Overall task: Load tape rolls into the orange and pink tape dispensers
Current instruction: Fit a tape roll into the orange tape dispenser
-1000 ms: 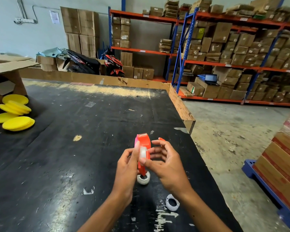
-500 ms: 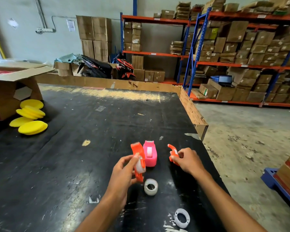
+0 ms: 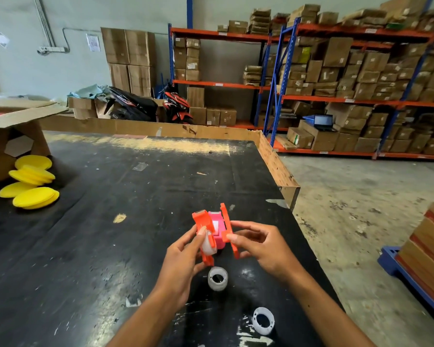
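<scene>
My left hand point(image 3: 183, 261) holds the orange dispenser body point(image 3: 203, 225) upright above the black table point(image 3: 110, 221), with a white tape roll point(image 3: 208, 244) seated in its open side. My right hand point(image 3: 263, 244) pinches the orange side cover point(image 3: 226, 227) a short way to the right of the body. The pink dispenser point(image 3: 217, 230) stands on the table behind, showing between the two orange parts. A white tape roll point(image 3: 218, 278) lies on the table just below my hands, and another white ring point(image 3: 263, 321) lies nearer me.
Several yellow round pads point(image 3: 30, 182) lie at the far left beside an open cardboard box point(image 3: 15, 121). The table's right edge point(image 3: 278, 169) drops to a concrete floor. Shelves of boxes point(image 3: 348, 83) fill the background; a stacked blue pallet point(image 3: 411, 271) stands at right.
My right hand picked the orange cover up off the table and brought it in beside the orange body. The view shifted slightly.
</scene>
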Available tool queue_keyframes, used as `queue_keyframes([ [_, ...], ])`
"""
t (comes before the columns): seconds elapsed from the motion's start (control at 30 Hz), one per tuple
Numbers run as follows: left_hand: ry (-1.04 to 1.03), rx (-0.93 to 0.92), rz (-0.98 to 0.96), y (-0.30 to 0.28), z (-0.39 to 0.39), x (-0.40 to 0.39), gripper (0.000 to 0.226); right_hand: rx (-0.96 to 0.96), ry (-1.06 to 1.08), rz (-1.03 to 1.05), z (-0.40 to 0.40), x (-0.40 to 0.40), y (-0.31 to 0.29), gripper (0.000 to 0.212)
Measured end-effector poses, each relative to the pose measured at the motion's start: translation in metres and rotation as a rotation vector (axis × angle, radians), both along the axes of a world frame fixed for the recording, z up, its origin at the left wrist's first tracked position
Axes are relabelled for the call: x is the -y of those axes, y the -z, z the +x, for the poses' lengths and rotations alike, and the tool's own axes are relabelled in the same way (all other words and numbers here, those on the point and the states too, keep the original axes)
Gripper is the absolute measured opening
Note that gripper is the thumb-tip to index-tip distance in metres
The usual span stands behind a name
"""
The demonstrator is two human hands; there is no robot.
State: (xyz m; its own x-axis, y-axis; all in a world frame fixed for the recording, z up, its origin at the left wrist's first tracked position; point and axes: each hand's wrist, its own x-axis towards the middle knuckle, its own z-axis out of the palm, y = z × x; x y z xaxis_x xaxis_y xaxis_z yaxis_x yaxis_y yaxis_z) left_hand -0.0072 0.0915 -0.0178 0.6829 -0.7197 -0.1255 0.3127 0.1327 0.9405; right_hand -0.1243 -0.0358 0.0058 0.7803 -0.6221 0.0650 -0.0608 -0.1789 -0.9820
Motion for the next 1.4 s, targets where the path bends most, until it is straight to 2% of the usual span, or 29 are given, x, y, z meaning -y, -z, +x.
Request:
queue_keyframes([
  [0.33,0.115,0.074,-0.02,-0.011,-0.011,-0.015,0.024,0.123,-0.01,-0.018,-0.018,-0.031,-0.005,0.041],
  [0.7,0.157,0.126,-0.056,-0.019,-0.024,-0.027,0.025,0.098,0.071,-0.02,-0.029,-0.048,-0.004,0.043],
  [0.9,0.184,0.095,-0.098,-0.023,-0.031,-0.029,0.035,0.151,0.093,0.021,-0.036,-0.053,-0.005,0.044],
  [1.03,0.196,0.058,-0.119,-0.024,-0.033,-0.029,0.04,0.125,0.162,-0.108,-0.032,-0.057,0.0,0.044],
  [1.4,0.213,0.055,-0.145,-0.033,-0.029,-0.026,0.032,0.177,0.17,-0.18,-0.039,-0.065,-0.009,0.041],
])
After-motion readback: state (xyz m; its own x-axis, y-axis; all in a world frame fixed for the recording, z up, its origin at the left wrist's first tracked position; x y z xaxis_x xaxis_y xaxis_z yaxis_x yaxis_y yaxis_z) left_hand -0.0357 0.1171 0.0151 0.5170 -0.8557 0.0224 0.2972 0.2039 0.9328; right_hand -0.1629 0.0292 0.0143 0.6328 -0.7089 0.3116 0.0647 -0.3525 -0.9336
